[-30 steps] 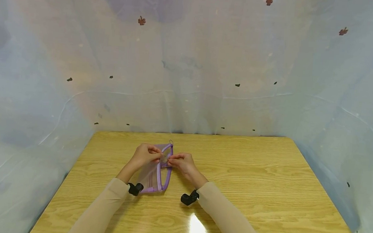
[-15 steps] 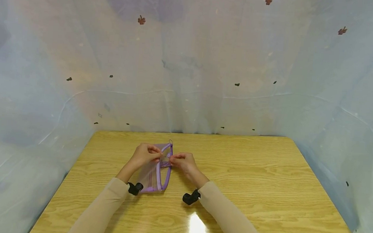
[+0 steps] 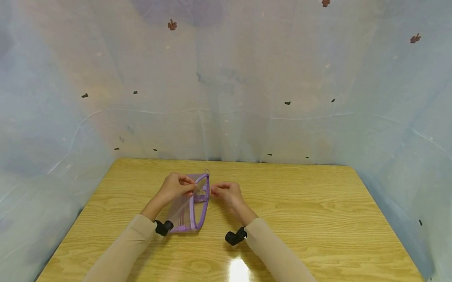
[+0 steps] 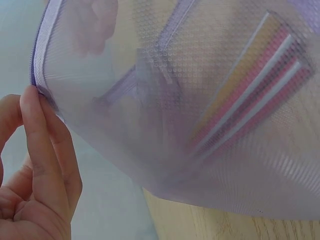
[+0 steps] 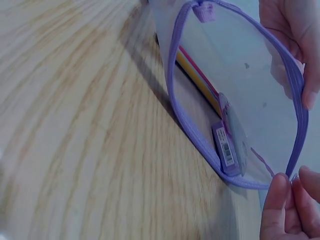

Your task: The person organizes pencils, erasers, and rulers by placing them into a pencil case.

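In the head view my left hand [image 3: 177,187] pinches the zip edge of a translucent mesh pencil pouch [image 3: 181,209] with purple trim. The pouch gapes open towards the right. The left wrist view shows my left fingers [image 4: 47,150] at the purple zip edge [image 4: 41,40]. My right hand [image 3: 226,193] is just right of the opening, fingertips bent together close to the zip. In the right wrist view my right fingertips [image 5: 279,186] overlap the pouch's corner; I cannot tell whether they hold anything. Inside are pencil-like sticks [image 5: 200,82] and a purple piece with a barcode label [image 5: 226,146].
The pouch rests on a wood-grain table [image 3: 303,214]. A patterned pale sheet [image 3: 230,72] hangs behind the table and at both sides. A small loop [image 3: 207,171] stands at the pouch's far end. Black wrist cameras [image 3: 235,236] are worn below the sleeves.
My right hand has moved a little to the right, from the pouch's opening to just outside its zip edge. My left hand and the pouch have stayed nearly still.
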Demonstrator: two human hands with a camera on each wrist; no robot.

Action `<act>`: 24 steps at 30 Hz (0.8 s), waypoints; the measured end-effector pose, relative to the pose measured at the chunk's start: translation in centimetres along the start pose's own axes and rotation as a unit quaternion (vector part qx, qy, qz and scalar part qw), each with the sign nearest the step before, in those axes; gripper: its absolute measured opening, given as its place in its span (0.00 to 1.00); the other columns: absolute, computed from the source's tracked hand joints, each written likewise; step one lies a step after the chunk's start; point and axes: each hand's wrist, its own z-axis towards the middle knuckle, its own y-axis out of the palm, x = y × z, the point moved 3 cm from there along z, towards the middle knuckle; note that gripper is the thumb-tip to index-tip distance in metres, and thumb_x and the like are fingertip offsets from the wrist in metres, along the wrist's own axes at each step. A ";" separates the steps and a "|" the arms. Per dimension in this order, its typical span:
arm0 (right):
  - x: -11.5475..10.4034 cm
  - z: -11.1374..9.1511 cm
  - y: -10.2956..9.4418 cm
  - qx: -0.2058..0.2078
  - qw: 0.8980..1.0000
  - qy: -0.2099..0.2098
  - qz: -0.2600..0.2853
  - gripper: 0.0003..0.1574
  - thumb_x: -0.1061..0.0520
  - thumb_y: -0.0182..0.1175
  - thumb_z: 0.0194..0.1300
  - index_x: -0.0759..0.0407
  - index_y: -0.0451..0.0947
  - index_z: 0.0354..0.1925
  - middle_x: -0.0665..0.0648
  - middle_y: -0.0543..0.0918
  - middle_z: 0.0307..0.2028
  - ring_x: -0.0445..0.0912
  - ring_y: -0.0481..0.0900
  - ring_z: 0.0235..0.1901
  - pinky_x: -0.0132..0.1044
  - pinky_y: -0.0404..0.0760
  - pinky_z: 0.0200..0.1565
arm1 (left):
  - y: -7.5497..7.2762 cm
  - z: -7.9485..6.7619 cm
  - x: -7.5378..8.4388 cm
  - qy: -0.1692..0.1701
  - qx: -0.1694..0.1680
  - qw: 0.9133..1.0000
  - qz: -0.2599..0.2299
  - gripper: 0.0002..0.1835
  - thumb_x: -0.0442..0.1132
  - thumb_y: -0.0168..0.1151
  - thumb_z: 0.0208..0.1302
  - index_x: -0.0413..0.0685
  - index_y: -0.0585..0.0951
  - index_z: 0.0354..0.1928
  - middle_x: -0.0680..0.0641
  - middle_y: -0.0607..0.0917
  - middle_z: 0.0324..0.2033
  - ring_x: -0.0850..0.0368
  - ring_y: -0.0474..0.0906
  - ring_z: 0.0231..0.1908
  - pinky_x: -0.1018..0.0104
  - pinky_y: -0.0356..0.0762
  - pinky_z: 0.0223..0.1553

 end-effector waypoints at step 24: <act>-1.2 -1.6 -4.7 0.008 0.999 -0.009 0.032 0.16 0.70 0.62 0.66 0.83 0.77 0.49 0.63 0.86 0.37 0.46 0.85 0.35 0.55 0.80 0.55 | 0.2 -0.1 -0.3 0.024 0.011 0.999 -0.035 0.15 0.38 0.64 0.70 0.26 0.82 0.41 0.35 0.86 0.32 0.49 0.86 0.29 0.51 0.86 0.39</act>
